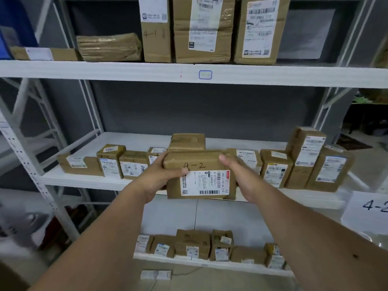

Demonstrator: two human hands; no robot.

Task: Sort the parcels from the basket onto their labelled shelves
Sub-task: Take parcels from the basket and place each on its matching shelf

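At the middle shelf [88, 177]: the person is standing square to it, parcels already lining its front.
Left hand [159, 175]: gripping the parcel's left end, thumb lying across the face.
Parcel [197, 175]: marked 4-2, hovering at the shelf edge, label facing out.
Right hand [237, 175]: clasping the right end.
Sign [371, 208]: reading 4-2, so the tier is probably matching.
Advice: keeping it level, sliding into the central gap without nudging neighbours.

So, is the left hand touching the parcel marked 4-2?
Touching. The head view shows the left hand gripping the left end of the parcel marked 4-2, its thumb pressed on the front face.
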